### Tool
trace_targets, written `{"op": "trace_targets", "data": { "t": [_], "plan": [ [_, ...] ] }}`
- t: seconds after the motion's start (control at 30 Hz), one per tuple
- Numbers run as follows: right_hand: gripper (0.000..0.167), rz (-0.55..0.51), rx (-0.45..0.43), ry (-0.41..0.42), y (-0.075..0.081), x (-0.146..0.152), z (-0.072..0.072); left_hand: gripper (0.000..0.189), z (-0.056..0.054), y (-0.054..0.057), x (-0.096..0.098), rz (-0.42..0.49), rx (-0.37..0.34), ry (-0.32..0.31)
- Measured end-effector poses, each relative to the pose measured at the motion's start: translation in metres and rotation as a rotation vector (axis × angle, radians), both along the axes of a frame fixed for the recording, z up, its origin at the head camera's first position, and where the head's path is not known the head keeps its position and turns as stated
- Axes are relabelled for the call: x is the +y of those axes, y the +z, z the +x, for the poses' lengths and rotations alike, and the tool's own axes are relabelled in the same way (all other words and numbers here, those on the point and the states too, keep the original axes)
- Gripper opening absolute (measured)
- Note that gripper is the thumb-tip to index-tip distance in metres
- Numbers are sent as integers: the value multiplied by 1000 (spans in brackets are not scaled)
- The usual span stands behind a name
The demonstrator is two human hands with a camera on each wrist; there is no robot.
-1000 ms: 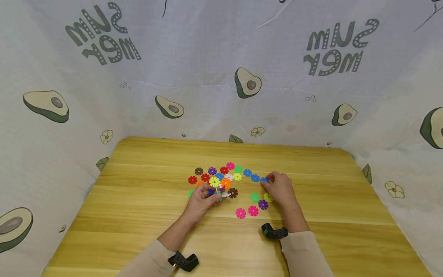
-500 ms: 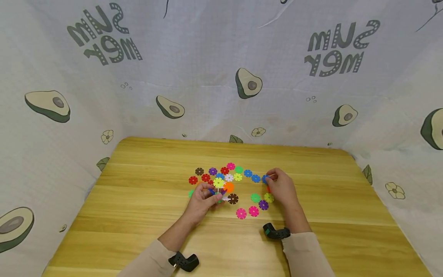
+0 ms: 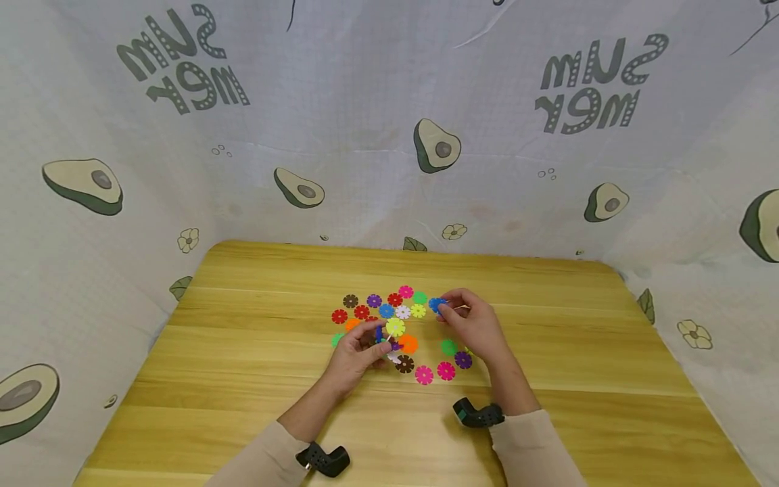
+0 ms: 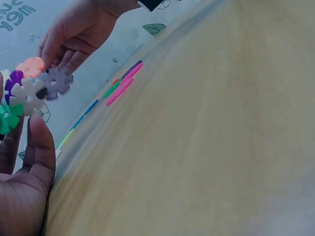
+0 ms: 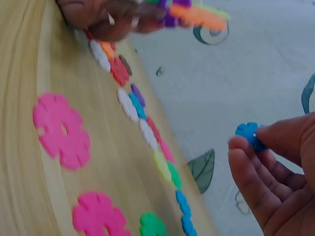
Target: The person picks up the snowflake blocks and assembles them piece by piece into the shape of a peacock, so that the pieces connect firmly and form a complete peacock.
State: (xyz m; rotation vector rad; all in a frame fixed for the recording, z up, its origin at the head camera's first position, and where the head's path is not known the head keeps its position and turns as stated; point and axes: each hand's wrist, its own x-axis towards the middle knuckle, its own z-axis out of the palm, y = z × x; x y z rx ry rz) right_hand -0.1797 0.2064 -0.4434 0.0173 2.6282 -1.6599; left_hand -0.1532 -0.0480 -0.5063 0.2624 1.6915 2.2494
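Note:
My left hand (image 3: 356, 355) pinches a joined cluster of slotted plastic flower discs; its yellow disc (image 3: 395, 327), orange disc (image 3: 409, 344) and brown disc (image 3: 404, 364) stick out past the fingers. The left wrist view shows the cluster's white disc (image 4: 28, 97) and green disc (image 4: 10, 118) above the thumb. To the right, my right hand (image 3: 477, 328) pinches a single blue disc (image 5: 250, 135) between thumb and fingertips, raised off the table. A short gap separates it from the cluster in the head view.
Loose discs lie flat on the wooden table (image 3: 255, 406): pink (image 3: 445, 370), purple (image 3: 463, 360) and green (image 3: 448, 347) nearby, several in red (image 3: 339, 316) and other colours farther back. A printed cloth (image 3: 365, 135) hangs behind the table.
My right hand has picked up the blue disc from the right end of the row and carried it left. My left hand has turned the cluster, swinging its orange and brown discs downward.

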Motion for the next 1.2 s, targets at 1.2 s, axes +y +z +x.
{"op": "trace_targets", "data": {
  "t": [1.2],
  "plan": [
    [18, -32, 99, 276, 0, -55, 20, 46, 2, 1, -3, -110, 64, -107]
  ]
}}
